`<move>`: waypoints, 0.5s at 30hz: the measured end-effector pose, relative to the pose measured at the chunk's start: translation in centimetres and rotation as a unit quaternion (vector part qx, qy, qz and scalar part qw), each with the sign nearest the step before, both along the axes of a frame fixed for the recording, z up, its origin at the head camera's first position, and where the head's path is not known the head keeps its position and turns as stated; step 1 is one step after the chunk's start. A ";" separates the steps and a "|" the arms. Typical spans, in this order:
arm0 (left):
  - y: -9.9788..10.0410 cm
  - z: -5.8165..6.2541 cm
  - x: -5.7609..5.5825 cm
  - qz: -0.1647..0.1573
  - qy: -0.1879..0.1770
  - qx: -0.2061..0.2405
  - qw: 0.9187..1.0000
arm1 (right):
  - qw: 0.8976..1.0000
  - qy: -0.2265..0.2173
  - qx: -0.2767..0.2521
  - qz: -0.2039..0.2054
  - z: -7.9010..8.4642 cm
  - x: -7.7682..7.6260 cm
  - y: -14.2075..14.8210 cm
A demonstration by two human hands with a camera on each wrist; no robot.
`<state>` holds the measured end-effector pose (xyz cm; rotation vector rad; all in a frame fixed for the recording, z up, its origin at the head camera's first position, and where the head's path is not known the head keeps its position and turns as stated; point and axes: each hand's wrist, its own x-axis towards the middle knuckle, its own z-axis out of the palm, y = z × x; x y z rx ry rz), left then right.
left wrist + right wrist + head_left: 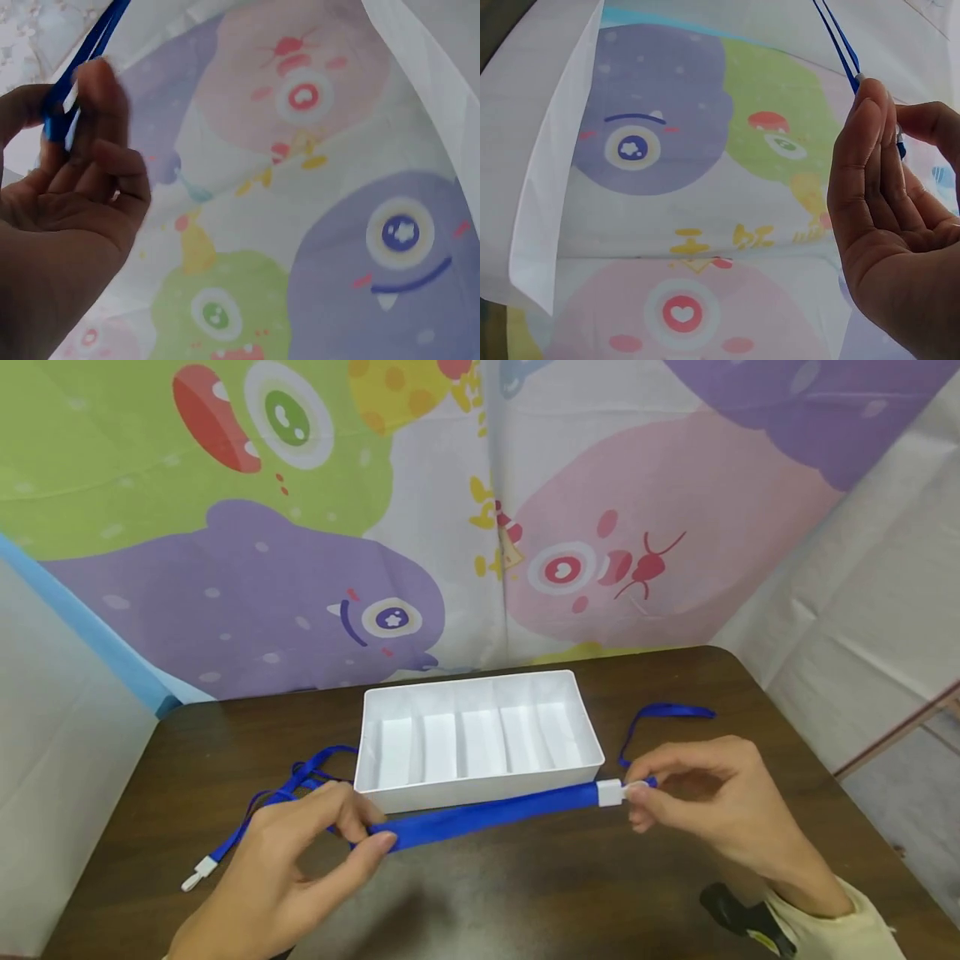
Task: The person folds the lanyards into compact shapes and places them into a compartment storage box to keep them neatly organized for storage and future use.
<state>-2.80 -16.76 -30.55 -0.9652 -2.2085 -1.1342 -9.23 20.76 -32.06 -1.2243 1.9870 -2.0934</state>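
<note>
A blue lanyard [495,817] is stretched between both hands in front of a white compartment tray [480,790]. My left hand [281,868] pinches its left end between thumb and fingers. At the other end, my right hand [720,810] pinches the white hook beside the white plastic buckle [610,792]. The left wrist view shows blue strap [90,49] passing through the fingers of the left hand [75,180]. Narrow blue strap [840,45] also rises from the right hand [892,202] in the right wrist view. The tray's visible compartments hold nothing.
Another blue lanyard [240,835] with a white clip [198,872] lies loosely looped left of the tray. More blue strap [667,710] lies right of it on the brown table [525,902]. A cartoon-printed cloth [465,560] hangs behind, with white sheets at both sides.
</note>
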 end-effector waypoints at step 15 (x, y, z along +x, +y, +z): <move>-0.7 -0.2 -1.1 -0.214 -0.083 0.132 0.964 | 1.000 0.004 0.004 0.005 -0.2 -0.5 0.2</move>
